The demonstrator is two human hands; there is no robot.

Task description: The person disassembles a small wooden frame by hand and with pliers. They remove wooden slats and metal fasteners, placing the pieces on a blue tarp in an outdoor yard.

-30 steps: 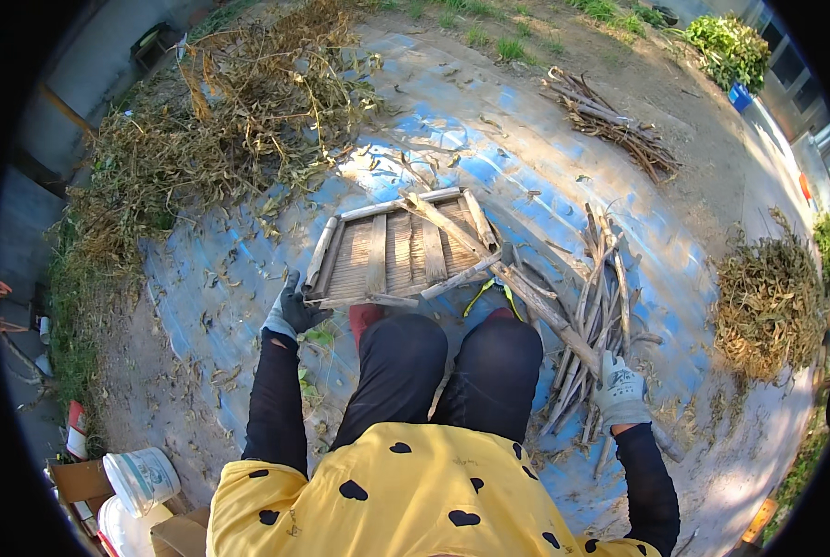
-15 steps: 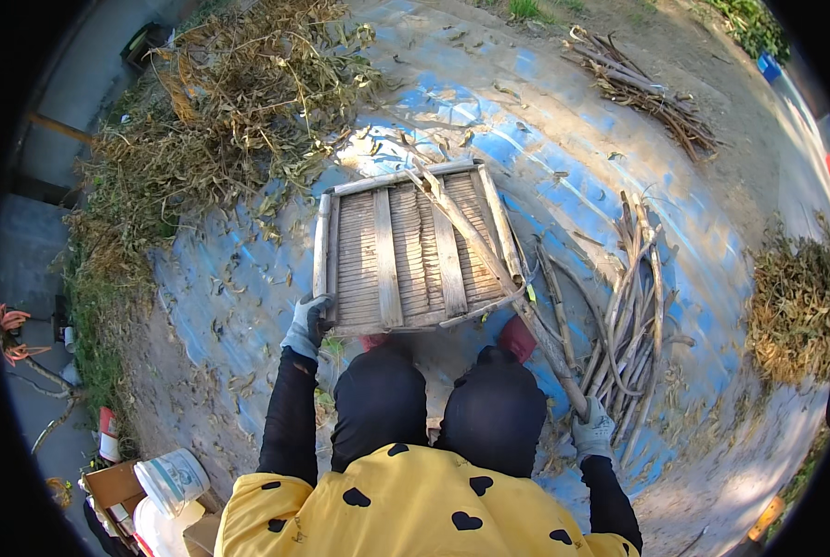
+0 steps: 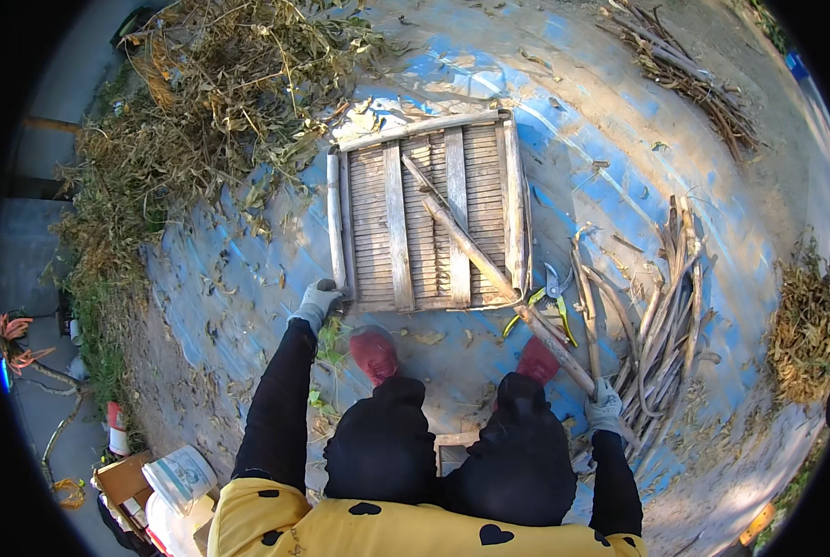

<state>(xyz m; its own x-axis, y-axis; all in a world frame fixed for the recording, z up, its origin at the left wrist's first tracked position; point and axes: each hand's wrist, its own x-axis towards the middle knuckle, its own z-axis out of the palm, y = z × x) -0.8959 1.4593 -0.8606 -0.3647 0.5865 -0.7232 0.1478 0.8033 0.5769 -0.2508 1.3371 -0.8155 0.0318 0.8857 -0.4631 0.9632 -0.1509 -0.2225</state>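
A shallow wooden tray [image 3: 403, 218] with a slatted bottom and pale pole rims lies in front of my feet. My left hand [image 3: 318, 302], in a grey work glove, is closed at its near left corner. My right hand [image 3: 604, 408], gloved too, is closed round the near end of a thick bare branch [image 3: 473, 251]. That branch slants over the tray's near right corner, its forked far end above the slats. Pruning shears [image 3: 554, 291] with yellow-green handles lie on the ground sheet just right of the tray, partly behind the branch.
A bundle of cut branches [image 3: 661, 325] lies right of my right hand. Another stick pile [image 3: 689, 70] is at the far right. Dried leafy plants [image 3: 211, 111] heap at the far left. The blue sheet [image 3: 610, 195] is dusty. A white bucket [image 3: 181, 478] stands at the near left.
The tray has moved away from me and down onto the ground, with my left hand still at its corner. The shears and more of my red shoes now show. The branch lies lower across the tray.
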